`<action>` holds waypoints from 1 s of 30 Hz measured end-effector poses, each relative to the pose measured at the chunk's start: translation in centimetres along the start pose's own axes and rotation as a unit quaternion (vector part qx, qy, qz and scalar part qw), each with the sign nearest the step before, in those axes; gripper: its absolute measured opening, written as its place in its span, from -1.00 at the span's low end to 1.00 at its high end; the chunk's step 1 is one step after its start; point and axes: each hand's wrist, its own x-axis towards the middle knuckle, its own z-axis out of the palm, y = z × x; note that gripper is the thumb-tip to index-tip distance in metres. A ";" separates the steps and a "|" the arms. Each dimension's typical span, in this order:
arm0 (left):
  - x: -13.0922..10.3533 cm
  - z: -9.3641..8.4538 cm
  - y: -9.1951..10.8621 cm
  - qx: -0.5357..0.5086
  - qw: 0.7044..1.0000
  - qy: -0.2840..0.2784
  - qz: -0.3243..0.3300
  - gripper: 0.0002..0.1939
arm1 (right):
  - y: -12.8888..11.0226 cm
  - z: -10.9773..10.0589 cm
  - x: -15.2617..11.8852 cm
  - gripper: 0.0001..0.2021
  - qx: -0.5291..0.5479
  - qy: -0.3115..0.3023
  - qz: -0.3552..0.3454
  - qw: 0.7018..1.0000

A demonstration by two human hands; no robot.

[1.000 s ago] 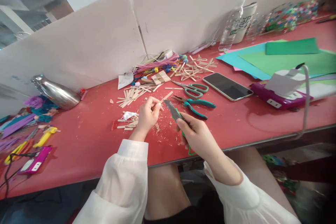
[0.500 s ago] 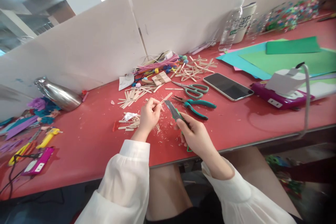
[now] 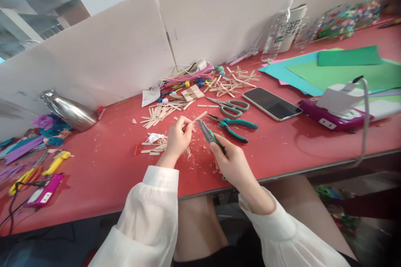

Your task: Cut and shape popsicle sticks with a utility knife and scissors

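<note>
Jutting out diagonally is a slim, pale wooden stick (image 3: 201,115).

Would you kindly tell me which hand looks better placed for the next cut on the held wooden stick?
Probably the right hand: it grips the cutter, whose front end points toward the wooden stick and lies close to it, while the left hand is occupied pinching that stick.

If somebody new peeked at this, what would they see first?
Probably the bright red table, and above it the right hand gripping a cutter beside the wooden stick pinched in the left hand. A shiny metal jug is at left, and colourful paper lies at right.
</note>
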 end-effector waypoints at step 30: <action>0.1 0.2 -0.6 -0.024 0.999 0.022 0.011 -0.91 | 0.6 0.2 -0.1 -0.56 0.001 0.022 -0.020 1.000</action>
